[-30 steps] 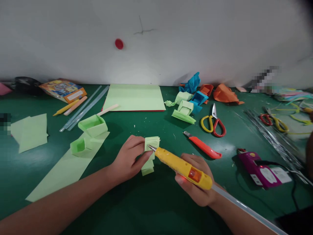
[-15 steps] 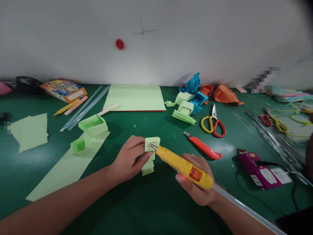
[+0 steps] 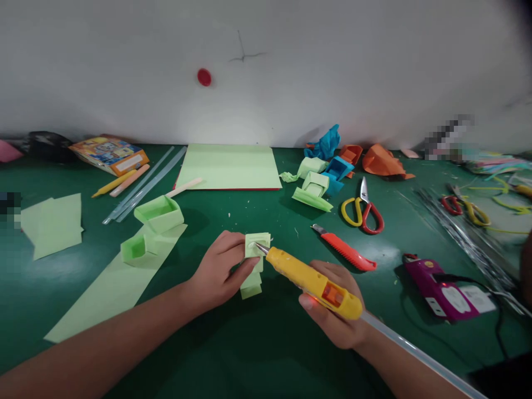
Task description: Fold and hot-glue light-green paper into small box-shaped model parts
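Observation:
A small folded light-green paper piece (image 3: pixel 253 281) is pinched between the thumb and fingers of my left hand (image 3: pixel 221 270). Its squarish top faces up, with a shiny blob on it. My right hand (image 3: pixel 338 310) is wrapped round a yellow glue gun (image 3: pixel 310 280), whose metal tip points left and rests at the blob. A clear glue stick (image 3: pixel 407 346) runs out of the gun's back end, over my right wrist. Left of my hands, two open green paper boxes (image 3: pixel 159 214) lie by a long green paper strip (image 3: pixel 103 299).
Red cutter (image 3: pixel 348 252), scissors (image 3: pixel 364 191), a purple power box (image 3: pixel 443 291) with cable and thin wires (image 3: pixel 469 244) lie on the right. Folded paper pieces (image 3: pixel 315 184), a green sheet (image 3: pixel 230 166) and an orange box (image 3: pixel 110 155) line the back. Paper squares (image 3: pixel 58 224) lie far left.
The glue gun's tip sits slightly further right on the paper's top, and the paper has shifted a touch left. Both hands keep their holds.

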`<state>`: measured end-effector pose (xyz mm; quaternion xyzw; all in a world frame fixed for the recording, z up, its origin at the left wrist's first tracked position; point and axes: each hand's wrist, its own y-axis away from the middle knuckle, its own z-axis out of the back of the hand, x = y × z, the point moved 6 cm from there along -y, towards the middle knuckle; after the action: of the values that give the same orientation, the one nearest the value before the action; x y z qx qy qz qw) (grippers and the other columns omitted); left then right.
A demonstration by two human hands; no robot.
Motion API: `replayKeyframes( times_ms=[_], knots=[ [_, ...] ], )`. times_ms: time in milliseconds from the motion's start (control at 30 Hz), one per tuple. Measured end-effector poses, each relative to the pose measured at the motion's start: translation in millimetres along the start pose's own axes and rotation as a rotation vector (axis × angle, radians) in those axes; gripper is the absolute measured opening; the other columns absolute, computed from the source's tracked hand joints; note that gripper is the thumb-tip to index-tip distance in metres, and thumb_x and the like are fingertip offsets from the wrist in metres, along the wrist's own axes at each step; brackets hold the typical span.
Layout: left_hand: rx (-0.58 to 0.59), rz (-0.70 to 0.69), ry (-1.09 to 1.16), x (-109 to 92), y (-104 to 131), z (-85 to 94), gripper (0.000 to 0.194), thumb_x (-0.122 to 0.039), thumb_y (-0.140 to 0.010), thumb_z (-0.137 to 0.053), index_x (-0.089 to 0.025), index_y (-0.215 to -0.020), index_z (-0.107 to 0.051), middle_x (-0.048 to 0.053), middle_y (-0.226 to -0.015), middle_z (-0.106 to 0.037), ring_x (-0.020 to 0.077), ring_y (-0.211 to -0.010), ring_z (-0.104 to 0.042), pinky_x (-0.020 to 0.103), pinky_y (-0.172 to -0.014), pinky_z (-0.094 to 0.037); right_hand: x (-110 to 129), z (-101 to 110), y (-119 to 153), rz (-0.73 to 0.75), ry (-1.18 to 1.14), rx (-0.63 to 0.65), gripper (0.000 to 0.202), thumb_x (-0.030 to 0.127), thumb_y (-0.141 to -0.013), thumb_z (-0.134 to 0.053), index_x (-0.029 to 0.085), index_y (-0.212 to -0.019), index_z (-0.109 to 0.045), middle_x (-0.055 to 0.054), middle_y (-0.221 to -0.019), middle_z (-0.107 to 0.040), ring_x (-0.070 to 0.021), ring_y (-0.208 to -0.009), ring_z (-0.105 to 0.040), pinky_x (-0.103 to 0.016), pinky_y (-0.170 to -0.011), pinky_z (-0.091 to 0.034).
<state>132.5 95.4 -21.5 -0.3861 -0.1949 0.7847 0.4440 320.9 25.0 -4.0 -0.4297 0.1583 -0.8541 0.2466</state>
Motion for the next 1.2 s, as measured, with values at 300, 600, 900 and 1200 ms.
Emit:
replayKeyframes(
  times_ms=[300,600,900,1200],
  knots=[
    [-0.014,0.005,-0.007,0.0,-1.0,1.8,0.019,-0.022,-0.103,-0.050,-0.022,-0.109,-0.068,0.004,-0.090,-0.067,0.0174,-0.084,-0.061,0.030,-0.075,-0.049,-1.4,0.9,1.3,0.007,0.004,-0.039,0.023,0.029,-0.095,-0.054,0.023,-0.075,-0.045,0.002,-0.065,-0.048,-0.0146,-0.056,-0.047,-0.031,-0.053,-0.031],
    [0.008,0.014,-0.024,-3.5,-4.1,6.3,0.023,-0.019,-0.101,-0.051,-0.022,-0.115,-0.069,0.005,-0.096,-0.071,0.0187,-0.088,-0.065,0.031,-0.078,-0.053,7.0,7.3,-5.5,0.065,-0.127,-0.079,0.016,0.027,-0.099,-0.048,0.023,-0.085,-0.055,-0.001,-0.072,-0.061,-0.0161,-0.060,-0.058,-0.030,-0.054,-0.044],
    [-0.003,0.012,-0.024,-4.1,-5.2,6.5,0.015,-0.018,-0.101,-0.052,-0.020,-0.103,-0.067,0.006,-0.098,-0.071,0.0177,-0.089,-0.065,0.030,-0.078,-0.052,13.0,7.4,-6.7,0.114,-0.074,-0.099,0.024,0.034,-0.103,-0.045,0.024,-0.083,-0.053,0.001,-0.067,-0.057,-0.0159,-0.054,-0.052,-0.032,-0.051,-0.040],
    [-0.017,0.028,-0.014,-0.6,-1.0,4.4,0.021,-0.019,-0.100,-0.052,-0.021,-0.111,-0.070,0.005,-0.098,-0.072,0.0185,-0.089,-0.065,0.031,-0.079,-0.052,6.9,4.9,-1.7,0.050,-0.018,-0.087,0.023,0.035,-0.100,-0.050,0.023,-0.083,-0.058,-0.002,-0.067,-0.057,-0.0188,-0.061,-0.057,-0.032,-0.055,-0.045]
  ],
)
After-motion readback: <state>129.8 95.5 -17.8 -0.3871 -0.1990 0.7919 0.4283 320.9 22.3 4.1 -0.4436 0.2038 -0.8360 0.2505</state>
